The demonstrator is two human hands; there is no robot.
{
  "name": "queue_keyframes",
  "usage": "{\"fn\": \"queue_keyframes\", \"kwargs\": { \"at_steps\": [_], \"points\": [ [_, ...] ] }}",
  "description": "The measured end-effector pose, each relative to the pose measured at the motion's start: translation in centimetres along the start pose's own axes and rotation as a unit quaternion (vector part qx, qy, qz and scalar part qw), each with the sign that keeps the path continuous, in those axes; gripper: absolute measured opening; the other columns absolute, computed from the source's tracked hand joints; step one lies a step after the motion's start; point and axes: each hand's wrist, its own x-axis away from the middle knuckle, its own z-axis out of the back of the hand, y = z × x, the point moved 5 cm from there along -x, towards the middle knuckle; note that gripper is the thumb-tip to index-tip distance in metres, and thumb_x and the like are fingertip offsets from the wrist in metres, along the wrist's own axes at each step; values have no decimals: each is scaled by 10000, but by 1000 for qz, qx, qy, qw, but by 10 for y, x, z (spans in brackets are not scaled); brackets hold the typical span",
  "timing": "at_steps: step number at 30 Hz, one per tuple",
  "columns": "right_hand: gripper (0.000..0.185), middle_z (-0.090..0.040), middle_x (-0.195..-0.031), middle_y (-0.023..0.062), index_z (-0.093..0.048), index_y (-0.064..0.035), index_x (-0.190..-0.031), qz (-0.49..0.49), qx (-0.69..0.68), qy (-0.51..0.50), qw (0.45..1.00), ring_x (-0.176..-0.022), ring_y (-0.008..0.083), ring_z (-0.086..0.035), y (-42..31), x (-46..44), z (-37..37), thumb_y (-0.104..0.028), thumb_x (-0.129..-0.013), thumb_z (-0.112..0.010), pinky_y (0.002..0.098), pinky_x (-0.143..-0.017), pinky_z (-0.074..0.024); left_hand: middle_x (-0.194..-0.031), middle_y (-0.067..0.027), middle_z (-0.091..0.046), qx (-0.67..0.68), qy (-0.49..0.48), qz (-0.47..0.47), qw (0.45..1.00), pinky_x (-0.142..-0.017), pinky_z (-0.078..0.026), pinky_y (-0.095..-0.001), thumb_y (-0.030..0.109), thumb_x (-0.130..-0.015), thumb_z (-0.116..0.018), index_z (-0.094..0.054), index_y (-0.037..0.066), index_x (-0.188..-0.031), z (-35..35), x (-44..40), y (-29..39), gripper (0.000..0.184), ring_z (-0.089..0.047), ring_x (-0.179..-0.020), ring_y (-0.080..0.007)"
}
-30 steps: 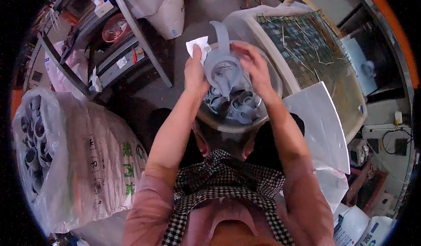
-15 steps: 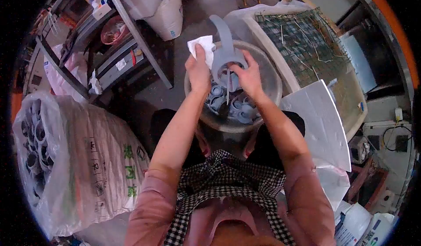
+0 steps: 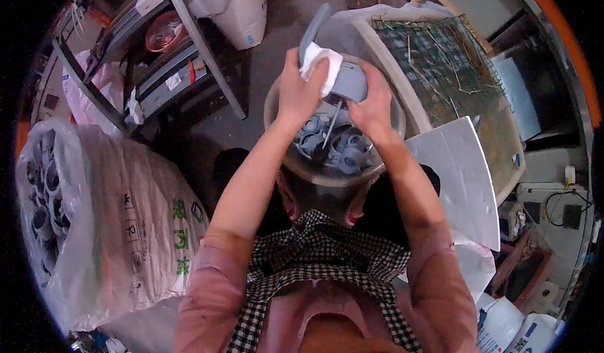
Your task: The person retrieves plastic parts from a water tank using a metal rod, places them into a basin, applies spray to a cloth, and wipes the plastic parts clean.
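My left hand [image 3: 301, 92] is closed on a crumpled white cloth [image 3: 322, 65], pressing it against a grey plastic part [image 3: 350, 82]. This part has a rounded body and a long curved arm that rises past the cloth. Wrapped round the body's right side is my right hand [image 3: 375, 101]. A thin grey rod [image 3: 333, 125] slants down from beside my right fingers; whether it is a tool or belongs to the part I cannot tell. Beneath both hands stands a round translucent tub [image 3: 397, 126] with several grey plastic pieces [image 3: 348, 148] inside.
On the left, a large clear sack [image 3: 148, 221] holds more grey pieces. Behind it rises a metal rack [image 3: 204, 48]. A pale container with green netting [image 3: 434, 57] stands at the right, beside a white board [image 3: 462, 177]. White sacks [image 3: 242, 16] are at the back.
The grey part has turned, hiding its ring opening and swinging its arm edge-on. My left hand has brought the cloth rightward onto it. My right fingers have moved from inside the ring to its outer side.
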Motion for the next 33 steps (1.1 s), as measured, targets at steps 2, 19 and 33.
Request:
{"fn": "queue_keyframes", "kwargs": {
  "at_steps": [2, 19, 33],
  "points": [
    [552, -561, -1063, 220, -496, -23, -1124, 46, 34, -7, 998, -999, 392, -539, -4, 0, 0, -48, -601, -670, 410, -869, -440, -787, -44, -583, 33, 9, 115, 993, -621, -429, -249, 248, -856, -597, -578, -24, -967, 1, -5, -30, 295, -539, -709, -112],
    [514, -613, -997, 199, -512, -54, -1096, -84, -84, -44, 992, -955, 359, -590, 11, -3, -6, -108, -632, -727, 383, -828, -458, -892, -140, -614, 29, -69, 50, 996, -693, -450, -287, 248, -779, -677, -542, -53, -996, -1, 12, -10, 396, -588, -805, -169],
    [501, -617, -955, 193, -518, -59, -1092, -25, -36, -19, 999, -923, 338, -604, 7, 4, -10, -76, -627, -703, 364, -812, -461, -656, -15, -576, 101, 26, 329, 939, -471, -375, -256, 330, -845, -605, -622, 13, -736, 9, 2, -13, 335, -510, -570, -95]
  ]
}}
